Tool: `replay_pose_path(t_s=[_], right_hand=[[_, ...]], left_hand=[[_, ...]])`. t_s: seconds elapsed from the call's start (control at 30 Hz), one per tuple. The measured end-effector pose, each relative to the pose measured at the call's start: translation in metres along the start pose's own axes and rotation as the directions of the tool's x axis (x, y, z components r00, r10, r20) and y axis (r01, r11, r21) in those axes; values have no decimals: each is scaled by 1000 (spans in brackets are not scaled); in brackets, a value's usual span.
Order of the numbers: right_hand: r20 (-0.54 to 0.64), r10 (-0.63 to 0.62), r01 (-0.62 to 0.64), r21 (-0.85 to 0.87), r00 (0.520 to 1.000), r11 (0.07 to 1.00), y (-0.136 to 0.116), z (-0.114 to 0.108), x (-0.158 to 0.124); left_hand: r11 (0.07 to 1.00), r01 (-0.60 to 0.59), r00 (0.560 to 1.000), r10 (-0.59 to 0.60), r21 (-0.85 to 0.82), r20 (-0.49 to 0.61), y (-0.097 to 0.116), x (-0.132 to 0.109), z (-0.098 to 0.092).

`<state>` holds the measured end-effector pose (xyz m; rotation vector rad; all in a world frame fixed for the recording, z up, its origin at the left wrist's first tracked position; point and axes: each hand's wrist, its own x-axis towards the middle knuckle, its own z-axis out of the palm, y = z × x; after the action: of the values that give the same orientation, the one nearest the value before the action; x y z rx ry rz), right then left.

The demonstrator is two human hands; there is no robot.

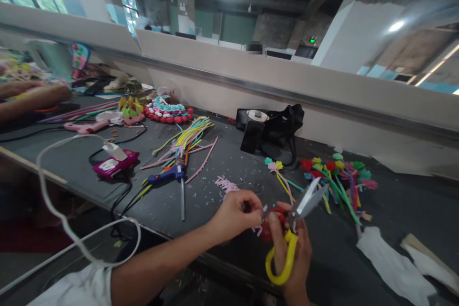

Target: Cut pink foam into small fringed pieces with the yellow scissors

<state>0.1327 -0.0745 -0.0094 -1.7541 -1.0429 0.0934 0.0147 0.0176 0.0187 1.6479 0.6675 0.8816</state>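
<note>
from my remote seat i judge that the soft-looking red piece (pixel 268 226) will be light and easy to crush, so i would take it by its edge with little pressure. the scissors with grey metal blades and a yellow looped handle (pixel 291 241) should be stiff, heavier, and best held at the loop. the red piece is low between the two hands, just above the near edge of the dark grey surface (pixel 215 167); it looks bright, but blur and fingers hide its full shape. the blades point up and away, slightly parted. my left hand (pixel 236 215) has thumb and forefinger brought together in a pinch; i cannot tell what is between them. my right hand (pixel 302 251) is closed around the yellow handle, its fingers close to the red piece. pale pink clippings (pixel 226 184) lie beyond the left hand.
</note>
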Motion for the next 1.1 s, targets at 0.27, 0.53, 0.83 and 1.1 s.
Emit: replay_pose_path(t_s=[0.27, 0.53, 0.83, 1.1], right_hand=[[71, -322, 330, -169, 944, 929, 16, 20, -15], [95, -379, 390, -182, 920, 902, 18, 25, -19], [94, -382, 391, -111, 919, 914, 11, 24, -19], [129, -361, 372, -81, 924, 925, 7, 24, -20]], left_hand=[[756, 61, 962, -218, -651, -163, 11, 8, -12], [712, 33, 972, -187, -702, -144, 10, 5, -13], [665, 55, 973, -203, -745, -110, 8, 5, -13], [621, 86, 969, -233, -779, -79, 12, 4, -12]])
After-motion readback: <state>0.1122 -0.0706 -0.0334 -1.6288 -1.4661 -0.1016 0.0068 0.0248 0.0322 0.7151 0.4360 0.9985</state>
